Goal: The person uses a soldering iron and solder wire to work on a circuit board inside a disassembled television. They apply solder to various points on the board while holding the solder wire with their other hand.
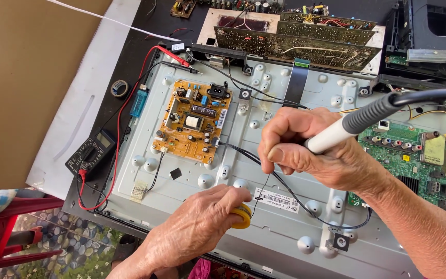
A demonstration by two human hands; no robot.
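My right hand [313, 150] grips a soldering iron [352, 124] with a white and grey handle, its tip hidden under my fingers over the metal back panel [285, 227] of an opened flat screen. My left hand [202, 225] rests on the panel and holds a small yellow tin [243, 216], mostly covered by my fingers. Thin black wires [295, 199] run across the panel beneath both hands. An orange-brown power board [194, 121] is mounted on the panel to the upper left of my hands. A green circuit board [419, 160] sits on the right.
A black multimeter [91, 152] with red and black leads lies at the panel's left edge, near a blue lighter [138, 102] and a tape roll [120, 88]. More circuit boards [295, 41] lie at the back. A red plastic chair [11, 227] stands at lower left.
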